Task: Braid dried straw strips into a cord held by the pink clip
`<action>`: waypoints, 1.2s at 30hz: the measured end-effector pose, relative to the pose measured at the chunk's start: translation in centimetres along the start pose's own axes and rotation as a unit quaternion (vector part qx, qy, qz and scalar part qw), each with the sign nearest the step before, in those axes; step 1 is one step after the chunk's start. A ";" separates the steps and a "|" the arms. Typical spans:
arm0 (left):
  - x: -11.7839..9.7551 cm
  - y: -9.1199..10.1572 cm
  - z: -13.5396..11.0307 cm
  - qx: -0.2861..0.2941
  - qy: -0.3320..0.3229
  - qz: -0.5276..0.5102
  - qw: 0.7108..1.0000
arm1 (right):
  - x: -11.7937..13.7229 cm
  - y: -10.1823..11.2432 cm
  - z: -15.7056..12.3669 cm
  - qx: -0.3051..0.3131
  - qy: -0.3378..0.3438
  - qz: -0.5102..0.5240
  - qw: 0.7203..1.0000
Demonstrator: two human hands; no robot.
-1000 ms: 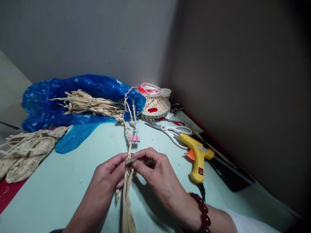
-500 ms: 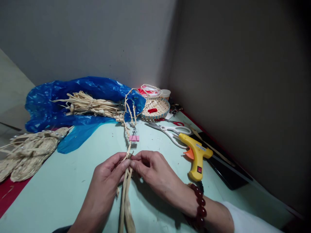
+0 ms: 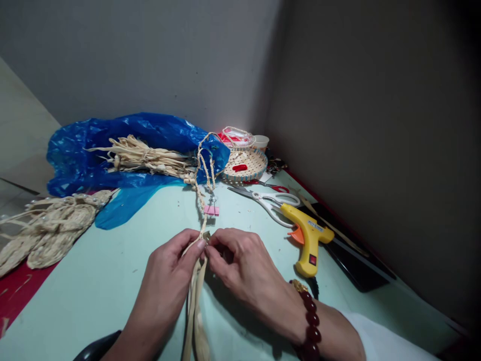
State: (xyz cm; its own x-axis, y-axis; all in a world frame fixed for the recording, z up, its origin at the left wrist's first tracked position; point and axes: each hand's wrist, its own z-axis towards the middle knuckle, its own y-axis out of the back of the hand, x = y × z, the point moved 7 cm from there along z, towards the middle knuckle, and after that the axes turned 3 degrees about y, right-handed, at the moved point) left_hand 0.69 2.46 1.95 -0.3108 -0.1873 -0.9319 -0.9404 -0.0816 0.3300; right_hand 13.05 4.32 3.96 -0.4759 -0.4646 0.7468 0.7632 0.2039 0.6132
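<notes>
A thin braided cord (image 3: 204, 225) of dried straw-like strips runs from the back of the table down to my fingers. My left hand (image 3: 171, 271) pinches the braid's lower end between thumb and fingers. Loose flat strips (image 3: 199, 311) hang below it towards me. Close beside it, my right hand (image 3: 244, 265) is closed, its thumb and index finger pinching the end of a strip (image 3: 206, 236). A pink binder clip (image 3: 211, 210) lies against the cord a little beyond my hands.
A blue plastic bag (image 3: 75, 153) with a bundle of dried strips (image 3: 150, 161) lies at the back. Woven soles (image 3: 67, 225) sit left. To the right are white-handled scissors (image 3: 270, 203), a yellow glue gun (image 3: 310, 240) and a black flat object (image 3: 353, 268). A shallow basket (image 3: 255, 163) stands behind.
My right hand has pulled slightly right with the strip end, away from my left fingers. My left hand keeps its pinch on the braid. The whole view has shifted a little.
</notes>
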 end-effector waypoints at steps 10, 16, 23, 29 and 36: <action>1.5 -0.5 0.2 0.011 0.125 -0.216 0.968 | -1.5 -1.4 0.1 0.080 -0.134 0.283 0.946; 1.2 -0.8 0.1 0.028 0.136 -0.227 0.964 | -1.4 -2.3 -0.4 0.122 -0.182 0.409 0.886; 1.5 -1.4 0.0 0.061 0.165 -0.259 0.950 | -1.8 -2.4 -0.6 0.133 -0.178 0.387 0.895; 1.4 -1.0 0.2 0.065 0.144 -0.218 0.963 | -1.7 -2.6 -0.8 0.123 -0.171 0.400 0.892; 1.7 -0.6 0.0 0.041 0.164 -0.202 0.965 | -1.3 -0.9 -0.3 0.057 -0.085 0.185 0.977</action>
State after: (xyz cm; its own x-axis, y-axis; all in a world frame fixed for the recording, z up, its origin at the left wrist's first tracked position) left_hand 0.69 2.17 0.15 0.1310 -0.4564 -0.8801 -0.9876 -0.1377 -0.0756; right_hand 13.12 4.50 2.36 -0.2499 -0.1924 0.9490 0.8476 0.4304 0.3104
